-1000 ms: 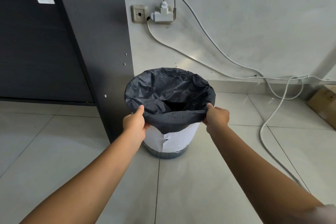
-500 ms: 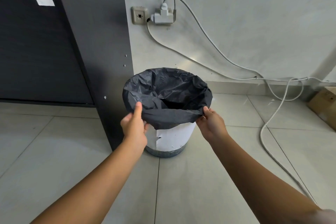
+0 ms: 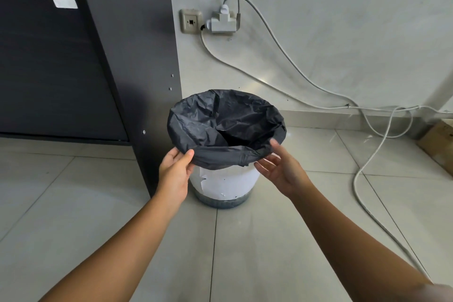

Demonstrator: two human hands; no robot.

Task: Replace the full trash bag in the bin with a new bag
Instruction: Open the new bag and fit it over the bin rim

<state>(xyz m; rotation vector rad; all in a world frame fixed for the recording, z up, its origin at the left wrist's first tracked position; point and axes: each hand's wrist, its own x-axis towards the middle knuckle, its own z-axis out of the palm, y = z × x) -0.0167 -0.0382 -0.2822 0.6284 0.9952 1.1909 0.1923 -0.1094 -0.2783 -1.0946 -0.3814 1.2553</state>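
White wastebasket (image 3: 228, 184) upright on tiled floor (image 3: 73, 203), beside dark cabinet panel (image 3: 137, 56); long axis vertical, mouth up. Lined with black trash bag (image 3: 220, 117), hem folded over rim. Left hand (image 3: 175, 171) pinching hem at near-left rim. Right hand (image 3: 279, 167) released, fingers (image 3: 275, 148) straight, just beside near-right hem; pinching it 0.5 s earlier.

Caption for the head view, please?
Left hand pinches the folded hem of the crinkled black plastic trash bag lining a round white bin; open right hand hovers at its rim.
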